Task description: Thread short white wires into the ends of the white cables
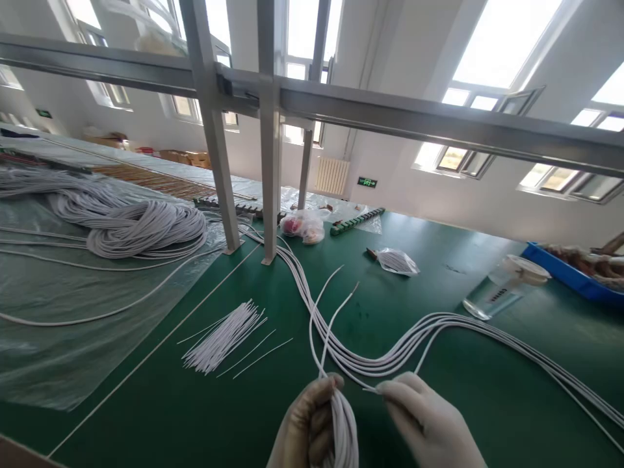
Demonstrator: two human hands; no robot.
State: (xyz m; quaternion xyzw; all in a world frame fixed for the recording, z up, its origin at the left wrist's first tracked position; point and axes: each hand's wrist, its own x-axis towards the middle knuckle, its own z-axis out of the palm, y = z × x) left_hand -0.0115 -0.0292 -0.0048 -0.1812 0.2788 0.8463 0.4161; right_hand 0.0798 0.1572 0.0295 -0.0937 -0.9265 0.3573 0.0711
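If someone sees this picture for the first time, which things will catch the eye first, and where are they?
At the bottom centre, the left hand grips a bundle of white cords, and the gloved right hand pinches something thin beside it. From there, long white cords snake over the green table. A big coil of cord lies at the left on plastic sheet, with a fan of thin white strips nearer.

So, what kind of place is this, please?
Probably a factory hall for cable assembly: a long green workbench, a big coil of white cable, cut white ties, and gloved hands bundling white cables.
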